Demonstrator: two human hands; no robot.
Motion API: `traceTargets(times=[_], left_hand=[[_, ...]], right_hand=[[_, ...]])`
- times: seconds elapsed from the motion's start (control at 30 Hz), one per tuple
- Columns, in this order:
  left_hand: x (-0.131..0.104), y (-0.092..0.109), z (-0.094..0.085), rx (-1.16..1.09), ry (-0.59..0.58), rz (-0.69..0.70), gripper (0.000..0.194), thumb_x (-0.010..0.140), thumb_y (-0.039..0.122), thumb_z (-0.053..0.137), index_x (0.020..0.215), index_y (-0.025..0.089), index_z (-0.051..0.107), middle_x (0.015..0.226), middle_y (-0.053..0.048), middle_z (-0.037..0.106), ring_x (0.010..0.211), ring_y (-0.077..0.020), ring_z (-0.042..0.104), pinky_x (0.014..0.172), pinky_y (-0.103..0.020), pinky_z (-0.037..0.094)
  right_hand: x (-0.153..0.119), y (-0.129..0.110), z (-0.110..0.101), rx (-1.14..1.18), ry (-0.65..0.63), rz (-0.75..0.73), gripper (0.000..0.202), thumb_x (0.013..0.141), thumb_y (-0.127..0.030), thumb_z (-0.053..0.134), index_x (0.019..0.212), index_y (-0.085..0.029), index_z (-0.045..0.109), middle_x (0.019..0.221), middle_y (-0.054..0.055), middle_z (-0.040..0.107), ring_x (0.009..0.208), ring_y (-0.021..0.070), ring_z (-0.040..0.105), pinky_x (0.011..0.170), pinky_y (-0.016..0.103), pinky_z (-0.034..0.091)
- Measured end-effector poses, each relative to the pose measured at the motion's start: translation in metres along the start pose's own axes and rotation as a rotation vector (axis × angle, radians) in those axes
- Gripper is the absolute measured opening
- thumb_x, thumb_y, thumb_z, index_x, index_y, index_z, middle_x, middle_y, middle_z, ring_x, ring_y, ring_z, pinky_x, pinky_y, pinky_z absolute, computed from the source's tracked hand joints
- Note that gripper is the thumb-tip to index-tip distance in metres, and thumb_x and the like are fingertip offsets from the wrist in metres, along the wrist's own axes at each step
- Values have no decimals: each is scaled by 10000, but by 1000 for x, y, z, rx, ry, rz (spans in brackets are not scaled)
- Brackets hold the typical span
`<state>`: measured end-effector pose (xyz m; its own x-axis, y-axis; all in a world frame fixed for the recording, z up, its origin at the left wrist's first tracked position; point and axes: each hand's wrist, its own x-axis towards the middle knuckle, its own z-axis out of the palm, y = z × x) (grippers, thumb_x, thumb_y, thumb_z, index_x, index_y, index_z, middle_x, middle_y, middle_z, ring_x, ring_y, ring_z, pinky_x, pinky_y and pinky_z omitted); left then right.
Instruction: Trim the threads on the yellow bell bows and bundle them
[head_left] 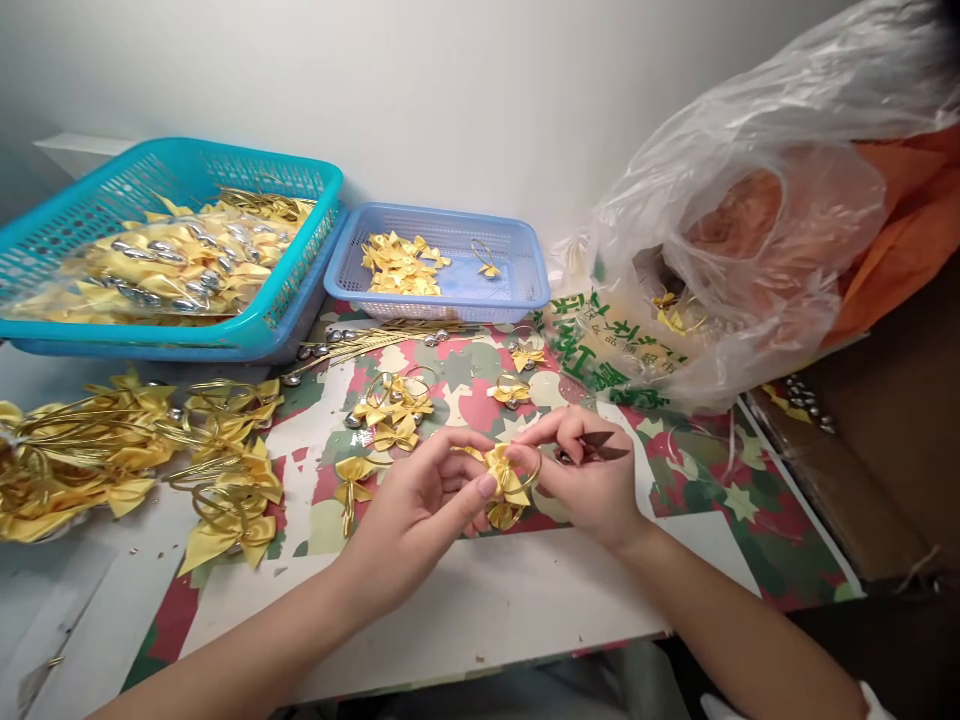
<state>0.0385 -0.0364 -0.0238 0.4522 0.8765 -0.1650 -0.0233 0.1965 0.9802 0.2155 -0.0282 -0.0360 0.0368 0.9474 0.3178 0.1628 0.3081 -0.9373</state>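
Observation:
Between my two hands is a yellow ribbon bow [504, 474] with a loop of gold cord. My left hand [431, 495] pinches its left side with thumb and fingers. On the other side, my right hand [589, 480] grips the bow with thumb and forefinger. Small dark-bladed scissors [602, 448] are tucked in the right hand's curled fingers, blades pointing right. Just beyond the hands lie a small pile of bows with silver bells [394, 400] and a single bow [511, 392]. Another bow [352, 485] rests left of my left hand.
A turquoise basket [300, 270] holds bagged bows with silver bells. Beside it, a blue basket [442, 222] contains yellow bows. Bundled gold-corded bows [90, 450] spread over the table's left side. A clear plastic bag [720, 270] with green print stands at right, near a cardboard box [862, 480].

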Motion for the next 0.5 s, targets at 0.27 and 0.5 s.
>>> traceTargets(times=[0.27, 0.5], left_hand=[[5, -2, -3, -190, 94, -129, 270, 836, 285, 683, 1008, 208, 489, 646, 64, 595, 526, -66, 554, 504, -165, 430], [4, -1, -5, -197, 136, -128, 293, 825, 251, 680, 965, 227, 423, 592, 93, 588, 470, -50, 524, 462, -140, 401]], right_hand=[[0, 4, -13, 170, -166, 28, 340, 837, -366, 628, 747, -235, 327, 945, 17, 591, 725, 140, 589, 619, 282, 482], [8, -2, -38, -263, -620, 44, 301, 953, -466, 390, 801, -210, 432, 651, -35, 410, 571, 118, 363, 547, 263, 278]])
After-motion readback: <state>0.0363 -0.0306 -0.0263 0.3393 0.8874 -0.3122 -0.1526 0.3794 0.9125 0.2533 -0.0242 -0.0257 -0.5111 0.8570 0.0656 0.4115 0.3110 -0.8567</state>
